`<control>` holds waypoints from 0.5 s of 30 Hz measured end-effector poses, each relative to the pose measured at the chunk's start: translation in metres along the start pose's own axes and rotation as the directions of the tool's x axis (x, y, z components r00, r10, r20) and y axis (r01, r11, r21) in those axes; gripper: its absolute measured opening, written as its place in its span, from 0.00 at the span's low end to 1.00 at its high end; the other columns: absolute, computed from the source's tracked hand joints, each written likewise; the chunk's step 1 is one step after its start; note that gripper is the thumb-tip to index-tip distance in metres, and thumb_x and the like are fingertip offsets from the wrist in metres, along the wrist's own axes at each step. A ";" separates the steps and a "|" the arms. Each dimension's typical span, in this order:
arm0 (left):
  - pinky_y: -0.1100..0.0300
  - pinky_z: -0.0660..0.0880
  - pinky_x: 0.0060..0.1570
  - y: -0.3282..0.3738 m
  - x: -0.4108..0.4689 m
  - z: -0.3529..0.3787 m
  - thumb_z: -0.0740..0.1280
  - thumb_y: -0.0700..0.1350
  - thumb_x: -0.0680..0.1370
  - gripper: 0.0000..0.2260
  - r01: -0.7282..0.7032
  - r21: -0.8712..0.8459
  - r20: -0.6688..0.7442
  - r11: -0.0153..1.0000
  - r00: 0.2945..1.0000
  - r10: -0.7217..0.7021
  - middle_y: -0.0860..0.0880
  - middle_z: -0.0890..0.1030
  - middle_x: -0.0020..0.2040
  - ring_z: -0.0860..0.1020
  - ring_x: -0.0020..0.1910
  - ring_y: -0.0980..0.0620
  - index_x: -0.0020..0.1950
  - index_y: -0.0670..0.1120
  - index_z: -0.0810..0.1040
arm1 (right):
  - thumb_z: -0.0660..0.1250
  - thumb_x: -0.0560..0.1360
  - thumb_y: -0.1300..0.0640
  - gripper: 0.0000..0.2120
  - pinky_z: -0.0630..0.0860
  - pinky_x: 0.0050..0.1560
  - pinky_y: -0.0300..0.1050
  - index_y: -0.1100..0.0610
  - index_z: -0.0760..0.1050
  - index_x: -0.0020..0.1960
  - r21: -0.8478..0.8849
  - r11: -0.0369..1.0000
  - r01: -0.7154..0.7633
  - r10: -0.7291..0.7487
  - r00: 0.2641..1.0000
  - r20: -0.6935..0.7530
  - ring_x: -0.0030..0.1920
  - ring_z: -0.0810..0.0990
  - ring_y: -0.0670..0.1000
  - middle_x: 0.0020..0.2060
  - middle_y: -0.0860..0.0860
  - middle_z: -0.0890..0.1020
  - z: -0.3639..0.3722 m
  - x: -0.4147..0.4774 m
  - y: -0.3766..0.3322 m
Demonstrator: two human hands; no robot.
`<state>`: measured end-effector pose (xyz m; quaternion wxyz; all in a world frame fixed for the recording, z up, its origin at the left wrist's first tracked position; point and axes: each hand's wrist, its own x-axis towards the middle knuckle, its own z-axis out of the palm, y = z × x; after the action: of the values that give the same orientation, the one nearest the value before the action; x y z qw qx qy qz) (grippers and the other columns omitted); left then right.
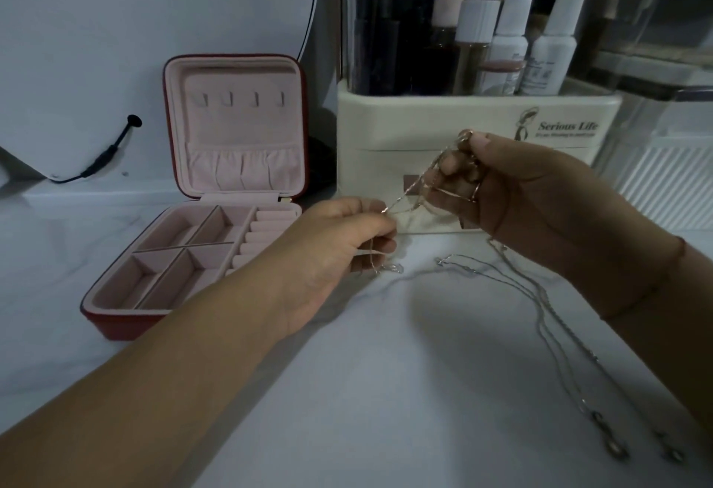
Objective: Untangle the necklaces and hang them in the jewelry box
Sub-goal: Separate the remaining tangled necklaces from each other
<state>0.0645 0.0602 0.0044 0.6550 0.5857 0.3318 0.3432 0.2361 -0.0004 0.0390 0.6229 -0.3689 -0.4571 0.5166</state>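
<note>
L hand fingers pinch rose-gold chain; R hand fingers grip its other end. Silver necklaces lie on table; jewelry box open, left.

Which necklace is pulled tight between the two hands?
The gold chain, stretched from the left hand to the right hand, both pinching it. The silver chains trail slack on the table instead.

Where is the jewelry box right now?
Head view: the jewelry box lies open at left on the table, just left of the cream organizer and the left hand.
</note>
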 end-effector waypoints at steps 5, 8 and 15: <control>0.60 0.75 0.40 0.002 -0.003 0.002 0.65 0.36 0.75 0.07 0.018 0.035 0.025 0.999 1.000 -0.019 0.50 0.80 0.32 0.78 0.34 0.55 0.39 0.45 0.78 | 0.56 0.76 0.60 0.07 0.81 0.48 0.48 0.61 0.71 0.45 0.081 0.996 0.027 -0.025 0.999 -0.020 0.42 0.82 0.51 0.38 0.53 0.79 0.002 0.000 -0.001; 0.59 0.75 0.42 0.003 -0.003 0.001 0.64 0.35 0.75 0.09 0.022 0.049 0.030 0.999 0.999 -0.023 0.50 0.80 0.32 0.79 0.34 0.54 0.37 0.46 0.77 | 0.55 0.78 0.59 0.07 0.76 0.35 0.39 0.60 0.70 0.46 0.073 0.997 0.038 -0.035 0.999 -0.030 0.33 0.78 0.47 0.39 0.53 0.78 0.003 -0.001 -0.004; 0.59 0.77 0.40 0.010 -0.002 -0.001 0.58 0.31 0.75 0.11 -0.023 -0.082 -0.016 0.996 1.000 0.022 0.48 0.78 0.29 0.76 0.29 0.52 0.37 0.41 0.75 | 0.54 0.79 0.58 0.14 0.58 0.24 0.36 0.57 0.67 0.34 -0.053 0.997 0.053 -0.053 0.999 -0.001 0.23 0.60 0.44 0.29 0.52 0.66 -0.003 -0.002 -0.008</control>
<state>0.0614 0.0598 0.0142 0.6720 0.5594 0.3159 0.3685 0.2408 -0.0034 0.0451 0.6270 -0.3738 -0.4795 0.4870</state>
